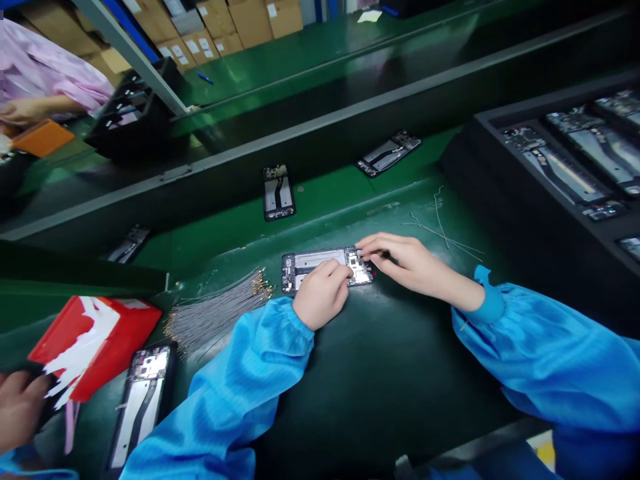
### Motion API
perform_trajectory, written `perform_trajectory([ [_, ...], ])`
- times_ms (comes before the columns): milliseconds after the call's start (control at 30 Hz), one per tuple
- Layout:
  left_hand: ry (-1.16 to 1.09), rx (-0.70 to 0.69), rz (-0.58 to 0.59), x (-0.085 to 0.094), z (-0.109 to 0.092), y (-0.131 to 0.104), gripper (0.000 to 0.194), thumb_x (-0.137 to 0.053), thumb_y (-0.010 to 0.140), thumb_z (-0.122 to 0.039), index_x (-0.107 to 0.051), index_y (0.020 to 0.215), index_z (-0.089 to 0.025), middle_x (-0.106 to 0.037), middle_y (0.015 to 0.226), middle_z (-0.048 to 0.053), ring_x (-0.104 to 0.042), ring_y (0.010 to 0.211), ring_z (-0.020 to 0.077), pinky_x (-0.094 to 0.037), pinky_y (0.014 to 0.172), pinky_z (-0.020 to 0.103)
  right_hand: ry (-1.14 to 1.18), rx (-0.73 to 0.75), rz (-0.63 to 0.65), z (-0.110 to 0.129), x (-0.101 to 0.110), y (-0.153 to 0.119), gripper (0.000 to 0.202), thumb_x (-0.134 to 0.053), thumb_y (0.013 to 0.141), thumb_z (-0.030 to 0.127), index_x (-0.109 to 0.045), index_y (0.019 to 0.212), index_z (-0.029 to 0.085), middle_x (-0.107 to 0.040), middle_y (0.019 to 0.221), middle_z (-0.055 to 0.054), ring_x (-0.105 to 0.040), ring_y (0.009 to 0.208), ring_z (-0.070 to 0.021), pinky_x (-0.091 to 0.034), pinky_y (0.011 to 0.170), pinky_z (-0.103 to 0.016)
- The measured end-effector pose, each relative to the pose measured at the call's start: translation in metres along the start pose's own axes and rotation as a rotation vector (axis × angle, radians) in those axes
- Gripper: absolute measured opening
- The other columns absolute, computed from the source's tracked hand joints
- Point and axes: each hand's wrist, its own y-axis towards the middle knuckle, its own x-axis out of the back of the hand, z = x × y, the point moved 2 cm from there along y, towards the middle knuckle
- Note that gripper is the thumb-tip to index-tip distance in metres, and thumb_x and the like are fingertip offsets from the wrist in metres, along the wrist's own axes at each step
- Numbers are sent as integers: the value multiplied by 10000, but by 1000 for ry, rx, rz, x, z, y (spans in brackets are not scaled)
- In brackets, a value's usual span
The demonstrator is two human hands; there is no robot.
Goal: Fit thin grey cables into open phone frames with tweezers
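Phone [320,256], partly under L grip [323,292], R grip [406,263] @ end

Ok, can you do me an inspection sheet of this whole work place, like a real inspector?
Surface: green worktop with some pale marks.
Job's things: an opened phone lies sideways, its inner parts showing.
Clutter: a red container with a torn white patch, on the left.
Hands: left hand on the phone; right hand at its right end, fingers bent. Any grip is unclear.
Cables: grey bundle with gold-coloured ends left of the phone; loose strands to its right.
Surroundings: black tray holding more phones, right; cardboard boxes behind; someone's pink sleeve, upper left.
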Motion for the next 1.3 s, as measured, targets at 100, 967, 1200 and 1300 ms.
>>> perform_trajectory([
  [100,-1,23,-15,-2,0,2,187,-396,820,-122,-559,905,-158,-548,843,51,-526,813,163,-464,743,288,-135,36,107,-9,-6,5,378,-503,781,194,-496,1158,216,-479,1188,-92,-472,1095,-231,-426,895,-392],
  [967,-49,-96,26,-5,-5,-9,289,-402,795,-133,-615,985,-182,-526,756,34,-480,724,152,-387,661,289,-160,-41,251,-12,-11,12,470,-548,686,145,-388,1124,203,-407,1107,-84,-496,938,-218,-451,780,-351],
  [1200,95,-144,68,-4,-9,-9,293,-404,792,-132,-602,1003,-173,-533,764,46,-470,743,173,-376,655,306,-232,-100,327,-4,-12,20,475,-557,621,130,-419,1071,190,-400,1020,-79,-492,798,-190,-439,652,-309],
  [1300,70,-192,81,1,-1,-10,306,-401,801,-131,-596,1029,-189,-532,780,42,-471,751,166,-392,675,302,-229,-90,328,-4,-10,20,457,-553,620,132,-422,1054,190,-398,1007,-74,-486,803,-191,-435,646,-303],
])
